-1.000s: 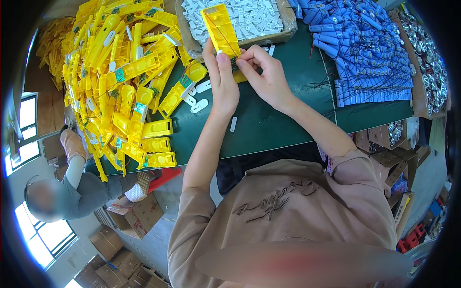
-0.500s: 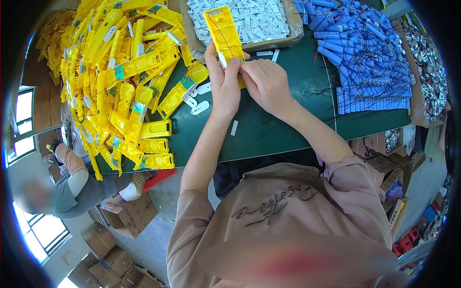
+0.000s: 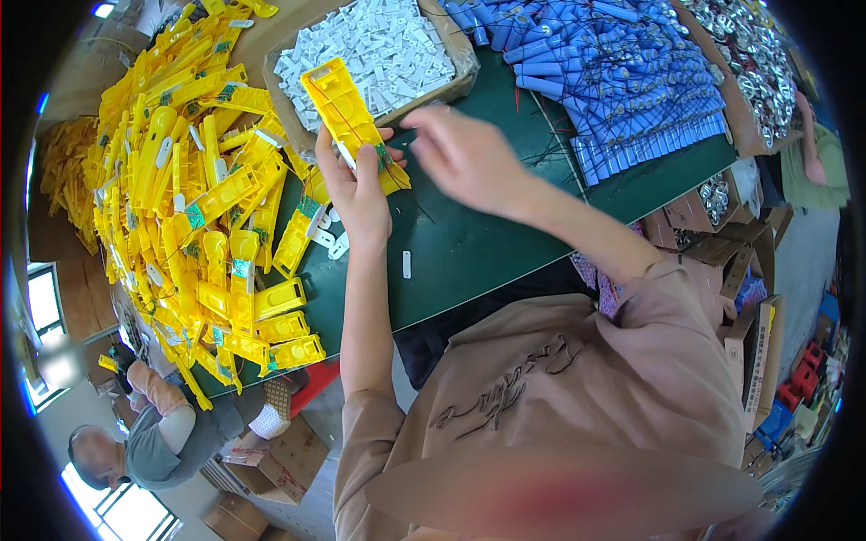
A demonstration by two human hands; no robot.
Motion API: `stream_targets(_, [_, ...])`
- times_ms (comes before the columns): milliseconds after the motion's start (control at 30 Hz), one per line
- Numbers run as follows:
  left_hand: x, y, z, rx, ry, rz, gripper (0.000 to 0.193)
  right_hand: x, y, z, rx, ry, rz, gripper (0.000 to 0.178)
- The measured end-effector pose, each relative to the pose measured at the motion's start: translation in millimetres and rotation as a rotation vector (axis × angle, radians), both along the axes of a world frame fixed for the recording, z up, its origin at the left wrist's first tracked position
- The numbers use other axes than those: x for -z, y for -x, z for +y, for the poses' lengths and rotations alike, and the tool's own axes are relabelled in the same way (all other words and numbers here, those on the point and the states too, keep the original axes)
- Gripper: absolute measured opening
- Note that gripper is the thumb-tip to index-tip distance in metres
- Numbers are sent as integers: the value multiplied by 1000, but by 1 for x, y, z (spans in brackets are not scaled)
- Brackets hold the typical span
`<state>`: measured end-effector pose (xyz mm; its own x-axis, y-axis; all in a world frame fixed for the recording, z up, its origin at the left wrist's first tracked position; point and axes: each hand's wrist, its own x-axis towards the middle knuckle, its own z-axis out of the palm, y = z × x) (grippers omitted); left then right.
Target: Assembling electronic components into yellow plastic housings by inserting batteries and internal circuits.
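Note:
My left hand (image 3: 358, 194) grips a yellow plastic housing (image 3: 341, 97) above the table. A green circuit board (image 3: 382, 157) with thin wires sits in the housing's near end, and a white piece shows along its left edge beside my thumb. To the right of the housing, my right hand (image 3: 469, 162) is in the air, smeared by motion, its fingers apart from the housing. Small white plastic strips (image 3: 337, 246) lie on the table by my left wrist, and one more strip (image 3: 407, 264) lies to the right of my forearm.
Yellow housings (image 3: 216, 194) are heaped on the left. A cardboard box (image 3: 462, 77) of white strips stands behind my hands. Blue cylindrical cells with wires (image 3: 622, 99) are piled at the right, beside a box of shiny metal parts (image 3: 753, 72). Another person (image 3: 153, 451) is at lower left.
My right hand has let go of the housing and moved off to the right. The whole view has turned and shifted, while my left hand keeps its hold.

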<state>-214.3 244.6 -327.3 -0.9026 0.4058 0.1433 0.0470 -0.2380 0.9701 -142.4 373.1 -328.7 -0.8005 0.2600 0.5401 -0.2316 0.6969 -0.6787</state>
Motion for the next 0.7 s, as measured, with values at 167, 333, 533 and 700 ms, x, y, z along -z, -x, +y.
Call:
stream_targets(167, [-2, -3, -1, 72, 118, 83, 48, -2, -31, 98, 422, -881, -248, 20])
stream_targets(333, [2, -6, 0, 108, 135, 85, 49, 10, -30, 119, 298, -1063, -173, 20])
stream_targets(533, [3, 0, 0, 115, 104, 128, 48, 14, -15, 89, 40, -790, -444, 29])
stream_targets(700, [6, 5, -5, 102, 101, 142, 47, 6, -16, 94, -198, -960, -357, 28])
